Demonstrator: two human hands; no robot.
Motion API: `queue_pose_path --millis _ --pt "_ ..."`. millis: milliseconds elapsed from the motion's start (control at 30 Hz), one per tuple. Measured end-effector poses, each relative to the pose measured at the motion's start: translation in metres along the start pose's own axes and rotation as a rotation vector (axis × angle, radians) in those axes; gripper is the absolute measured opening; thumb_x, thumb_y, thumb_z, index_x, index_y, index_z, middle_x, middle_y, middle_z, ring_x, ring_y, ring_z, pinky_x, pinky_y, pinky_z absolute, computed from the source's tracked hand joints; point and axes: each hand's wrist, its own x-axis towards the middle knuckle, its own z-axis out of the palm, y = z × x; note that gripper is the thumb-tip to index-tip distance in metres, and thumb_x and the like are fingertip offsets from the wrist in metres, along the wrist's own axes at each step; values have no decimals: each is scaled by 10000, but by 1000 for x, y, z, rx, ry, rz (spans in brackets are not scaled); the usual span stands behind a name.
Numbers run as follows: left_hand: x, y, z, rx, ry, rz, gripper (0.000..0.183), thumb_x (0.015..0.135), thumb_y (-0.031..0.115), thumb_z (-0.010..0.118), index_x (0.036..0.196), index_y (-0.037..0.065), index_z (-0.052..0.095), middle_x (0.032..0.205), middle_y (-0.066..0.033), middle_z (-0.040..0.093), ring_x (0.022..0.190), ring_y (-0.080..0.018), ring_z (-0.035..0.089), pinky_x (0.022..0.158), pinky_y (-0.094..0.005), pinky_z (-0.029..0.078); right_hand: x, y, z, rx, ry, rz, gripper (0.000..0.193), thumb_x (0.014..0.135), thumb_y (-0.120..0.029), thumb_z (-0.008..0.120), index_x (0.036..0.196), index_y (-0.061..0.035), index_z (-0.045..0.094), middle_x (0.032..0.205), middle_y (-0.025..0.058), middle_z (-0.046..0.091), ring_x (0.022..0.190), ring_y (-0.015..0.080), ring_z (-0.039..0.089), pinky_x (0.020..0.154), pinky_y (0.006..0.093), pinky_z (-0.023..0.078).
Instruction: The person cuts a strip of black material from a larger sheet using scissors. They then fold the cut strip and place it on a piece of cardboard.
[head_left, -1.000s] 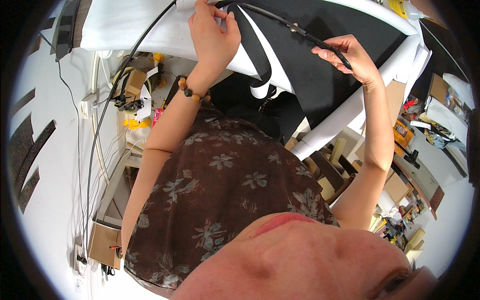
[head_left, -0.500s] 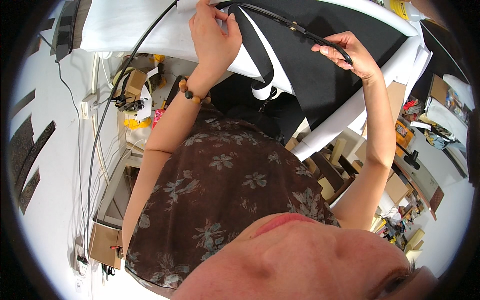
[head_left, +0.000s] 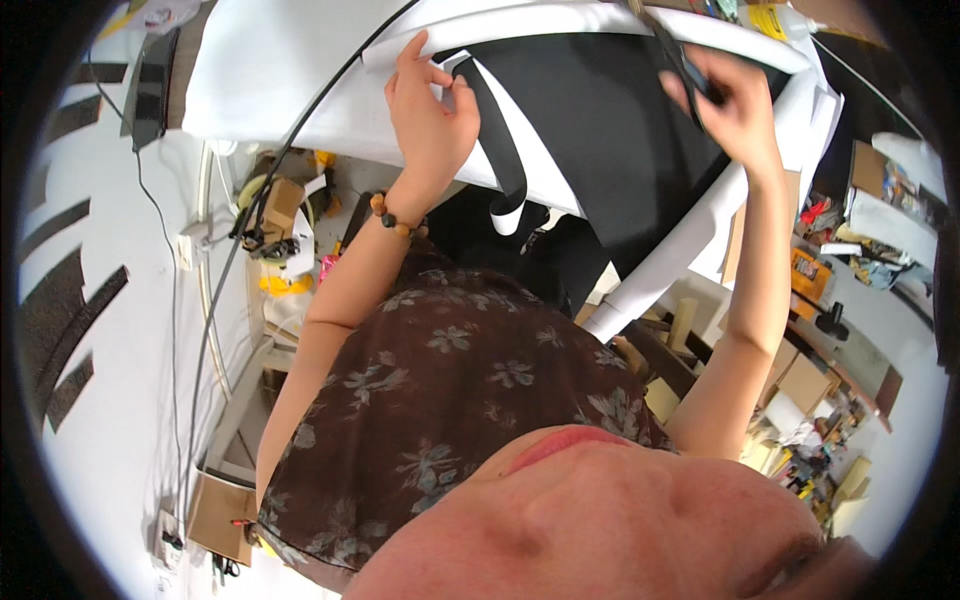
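White wall [head_left: 120, 440] fills the frame's left. At upper right, the blurred right hand [head_left: 735, 105] grips the scissors [head_left: 668, 45], now swung away from the strip [head_left: 505, 150], so cutting seems paused. At upper centre, the left hand [head_left: 435, 125] half-curls at the strip's top; I cannot tell whether it pinches. Between them, the black sheet [head_left: 620, 130] offers room, edged lower right by a roll [head_left: 675, 255].

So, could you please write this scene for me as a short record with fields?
Left hand: thumb and finger at upper end of narrow black strip
Right hand: grips dark scissors, blurred
Strip: lower end curled, white side showing
Black sheet: right of strip
Left wrist: beaded bracelet
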Motion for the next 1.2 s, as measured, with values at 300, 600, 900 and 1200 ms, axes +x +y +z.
queue_pose_path --millis 300,600,900,1200 --pt "-4 -6 -5 -393 -8 -114 424 886 41 638 1276 22 470 831 -18 545 717 -82 510 632 -211 414 210 15 115 -281 229 -194 235 777 -96 588 985 3 639 1013 219 647 984 393 623 862 488 489" --pt "-3 -1 -6 -360 -69 -118 335 923 22 580 1241 30 473 893 -36 502 713 -77 471 602 -208 375 132 3 78 -370 625 -215 245 811 -173 633 1034 -107 708 1082 66 645 1086 282 593 903 393 503" --pt "129 -3 -62 -438 311 196 330 868 -24 647 1159 14 497 917 -56 529 709 -91 517 551 -196 455 -3 133 59 -817 328 106 259 856 -119 505 1094 -131 605 1042 87 621 1136 265 553 1068 477 359" --pt "380 -137 -129 -1532 946 -222 136 810 207 542 709 118 559 696 -43 568 644 -168 534 608 -315 430 -4 100 43 -866 445 33 242 846 -148 544 1063 -184 646 1028 44 649 1074 231 608 973 393 422"
